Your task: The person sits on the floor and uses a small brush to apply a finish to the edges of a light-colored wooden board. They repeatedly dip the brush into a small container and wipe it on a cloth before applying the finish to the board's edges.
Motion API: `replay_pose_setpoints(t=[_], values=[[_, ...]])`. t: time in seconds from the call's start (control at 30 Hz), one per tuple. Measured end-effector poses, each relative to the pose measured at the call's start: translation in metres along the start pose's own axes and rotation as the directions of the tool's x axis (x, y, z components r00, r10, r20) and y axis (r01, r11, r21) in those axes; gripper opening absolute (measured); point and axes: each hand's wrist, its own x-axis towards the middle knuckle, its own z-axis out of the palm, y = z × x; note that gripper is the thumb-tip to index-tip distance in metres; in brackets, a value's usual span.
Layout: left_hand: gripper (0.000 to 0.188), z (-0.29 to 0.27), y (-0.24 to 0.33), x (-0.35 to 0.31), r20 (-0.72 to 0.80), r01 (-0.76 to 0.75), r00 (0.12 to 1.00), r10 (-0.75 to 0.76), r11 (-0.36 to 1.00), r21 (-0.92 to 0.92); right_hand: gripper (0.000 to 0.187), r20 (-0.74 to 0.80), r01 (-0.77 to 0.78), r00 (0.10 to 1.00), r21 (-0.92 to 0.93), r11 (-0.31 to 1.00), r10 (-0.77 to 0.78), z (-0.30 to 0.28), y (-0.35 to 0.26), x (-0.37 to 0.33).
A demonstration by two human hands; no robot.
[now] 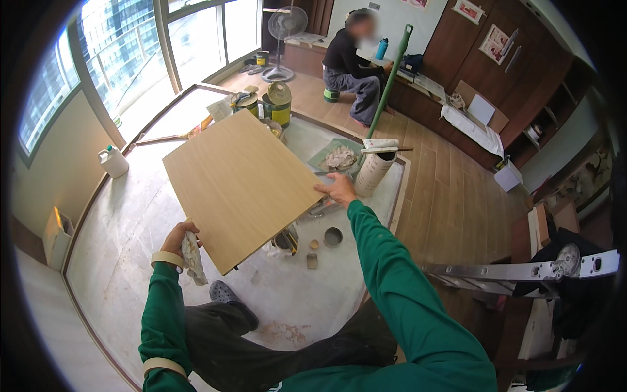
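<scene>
1. Head view: the left hand's (175, 240) fingers close round a crumpled rag (193, 257); the right hand's (340, 189) grip the right corner of a wooden board (238, 186), held above the floor (124, 228).
2. The tray (321, 155) contains whitish crumpled material (341, 157).
3. The can (277, 117) bears a lid (280, 93); its contents are hidden.

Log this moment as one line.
wood-grained board: held up | left hand: cloth, at board's edge | right hand: gripping board's corner | cans: beyond board

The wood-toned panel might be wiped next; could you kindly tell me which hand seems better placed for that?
Probably the left hand: it holds a pale crumpled rag at the left edge of the wood-toned panel, while the right hand grips the panel near its right corner.
</scene>
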Motion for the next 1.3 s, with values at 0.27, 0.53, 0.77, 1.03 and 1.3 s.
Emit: replay_pose_setpoints(t=[0.27, 0.53, 0.77, 1.03, 1.3], values=[[0.024, 0.008, 0.006, 0.005, -0.11, -0.005, 0.994, 0.007, 1.0, 0.023, 0.088, -0.077, 0.138, 0.985, -0.199, 0.97, -0.155, 0.003, 0.029, -0.015], [0.039, -0.014, 0.01, 0.027, -0.122, -0.033, 0.992, 0.019, 0.993, -0.114, 0.088, -0.098, 0.102, 0.988, -0.189, 0.977, -0.122, 0.018, 0.022, -0.064], [0.026, -0.013, 0.023, 0.011, -0.214, -0.085, 0.975, 0.063, 0.991, -0.099, 0.079, -0.171, 0.094, 0.976, -0.227, 0.969, -0.135, 0.017, 0.02, -0.077], [0.023, -0.029, 0.06, -0.008, -0.46, -0.458, 0.8, 0.385, 0.887, -0.053, 0.053, -0.282, 0.073, 0.956, -0.038, 0.997, -0.08, 0.001, 0.018, -0.089], [0.032, 0.0, 0.082, -0.069, -0.428, -0.618, 0.74, 0.52, 0.776, -0.126, 0.027, -0.434, 0.069, 0.891, 0.416, 0.907, 0.131, -0.02, 0.062, -0.153]])
